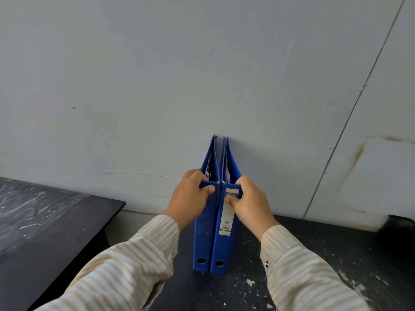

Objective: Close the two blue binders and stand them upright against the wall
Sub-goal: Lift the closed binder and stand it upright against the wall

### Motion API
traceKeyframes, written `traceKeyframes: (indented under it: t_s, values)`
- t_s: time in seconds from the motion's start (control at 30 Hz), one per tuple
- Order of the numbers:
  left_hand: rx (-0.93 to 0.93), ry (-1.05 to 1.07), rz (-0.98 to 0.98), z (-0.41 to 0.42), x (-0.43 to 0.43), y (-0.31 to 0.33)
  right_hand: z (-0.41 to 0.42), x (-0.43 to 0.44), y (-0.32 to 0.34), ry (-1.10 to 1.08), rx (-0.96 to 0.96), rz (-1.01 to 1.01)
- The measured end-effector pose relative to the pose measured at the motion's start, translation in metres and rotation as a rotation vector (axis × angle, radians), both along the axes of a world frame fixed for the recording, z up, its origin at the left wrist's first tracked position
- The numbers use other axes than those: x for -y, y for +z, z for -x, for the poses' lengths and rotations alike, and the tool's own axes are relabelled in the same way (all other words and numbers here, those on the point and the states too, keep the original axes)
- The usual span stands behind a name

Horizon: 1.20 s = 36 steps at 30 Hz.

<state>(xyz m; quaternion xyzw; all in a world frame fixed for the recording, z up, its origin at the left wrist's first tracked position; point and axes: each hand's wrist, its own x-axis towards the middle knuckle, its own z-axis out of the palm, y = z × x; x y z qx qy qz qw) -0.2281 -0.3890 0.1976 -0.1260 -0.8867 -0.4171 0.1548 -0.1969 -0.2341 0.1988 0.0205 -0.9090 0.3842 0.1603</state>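
We face a pale grey wall that fills most of the view, crossed at the right by a thin diagonal panel seam and marked with brownish stains beside it. Below it lies our dark, paint-flecked tabletop, and to the left sits a second black table, set apart from ours by a narrow gap. Our two forearms reach in from the bottom edge in cream striped sleeves. Two blue binders stand upright and closed in the middle of the tabletop, side by side and touching, their far edges against the wall and their spines toward us. The left binder has a plain spine; the right binder carries a white spine label. Each spine has a round finger hole near its base. Our left hand is clamped on the top of the left binder, thumb on the spine, fingers over the outer cover. Our right hand grips the top of the right binder the same way.
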Motion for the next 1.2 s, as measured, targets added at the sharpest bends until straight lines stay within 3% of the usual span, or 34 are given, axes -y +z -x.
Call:
traceKeyframes:
  t_s: [1.2]
  values:
    - [0.005,-0.008,-0.015,0.0009,0.0012,-0.0004,0.0011,0.0037,-0.0031,-0.018,-0.005,0.001]
